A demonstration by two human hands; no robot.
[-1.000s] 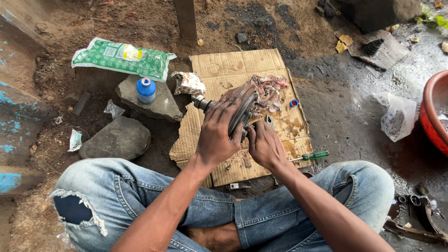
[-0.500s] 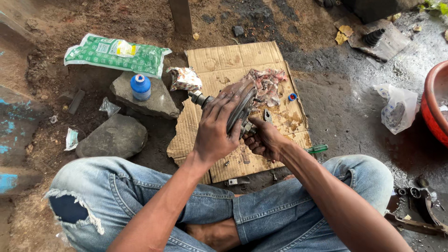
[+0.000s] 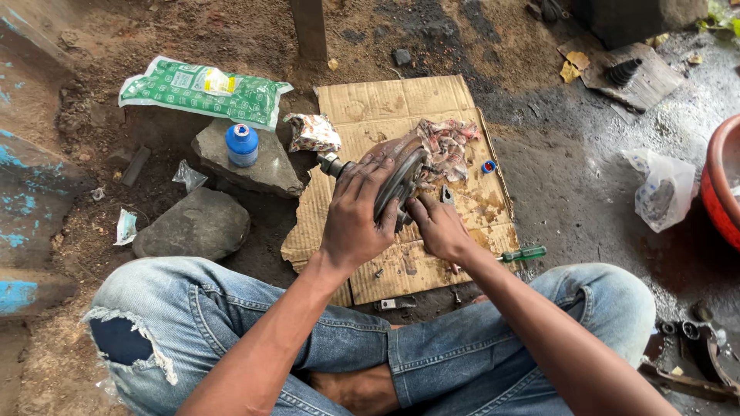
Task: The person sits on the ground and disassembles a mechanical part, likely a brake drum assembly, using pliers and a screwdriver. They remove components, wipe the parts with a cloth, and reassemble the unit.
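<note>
Left hand [image 3: 356, 219]: grip closed over the near face of a round metal disc assembly [image 3: 397, 177], fingers spread across its rim, holding it on edge. A short shaft end [image 3: 333, 164] sticks out of the assembly just left of this grip

Right hand [image 3: 438, 229]: fingers curled narrow at the lower right edge of the same assembly, touching it; whether they pinch a small part there cannot be told

The assembly sits on a sheet of cardboard [image 3: 401, 100] laid on the dirt floor, a stained rag [image 3: 447, 142] bunched just behind it

Right of the right-hand grip: green-handled screwdriver [image 3: 524, 253] and a small blue cap [image 3: 488, 166], both on the cardboard

Left of the left-hand grip: blue bottle [image 3: 242, 145] standing on a flat stone [image 3: 250, 166], green plastic packet [image 3: 204, 92] beyond it
</note>
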